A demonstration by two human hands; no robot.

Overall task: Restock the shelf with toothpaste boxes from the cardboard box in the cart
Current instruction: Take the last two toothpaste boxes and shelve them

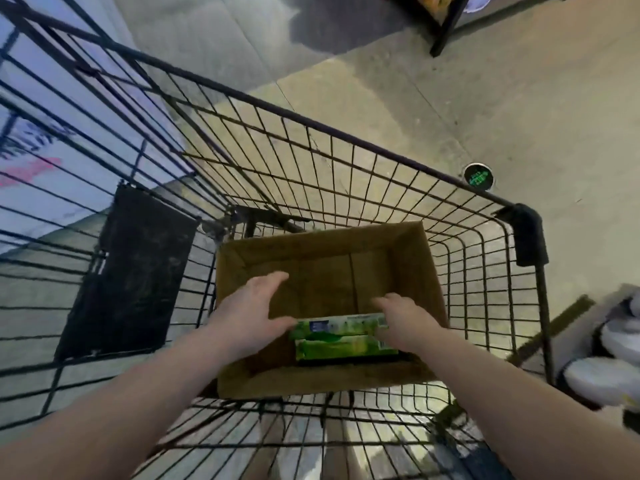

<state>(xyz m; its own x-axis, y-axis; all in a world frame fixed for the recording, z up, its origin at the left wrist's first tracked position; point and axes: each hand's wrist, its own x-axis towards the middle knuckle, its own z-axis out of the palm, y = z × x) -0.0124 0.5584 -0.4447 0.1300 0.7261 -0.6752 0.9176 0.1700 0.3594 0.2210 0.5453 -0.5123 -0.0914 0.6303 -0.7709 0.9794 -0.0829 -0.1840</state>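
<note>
Down inside a wire shopping cart (381, 174), both bare forearms reach into an open cardboard box (412, 271), the left hand (247, 315) with fingers spread and the right hand (403, 322) curled, each touching one end of the upper of two green toothpaste boxes (341, 323) lying against the box's near wall.

The far half of the cardboard box (322, 268) at frame centre is bare, so my hands can drop straight in from above. Its brown walls and the cart (346, 157) wire mesh close in on every side; only the open top lets me through.
</note>
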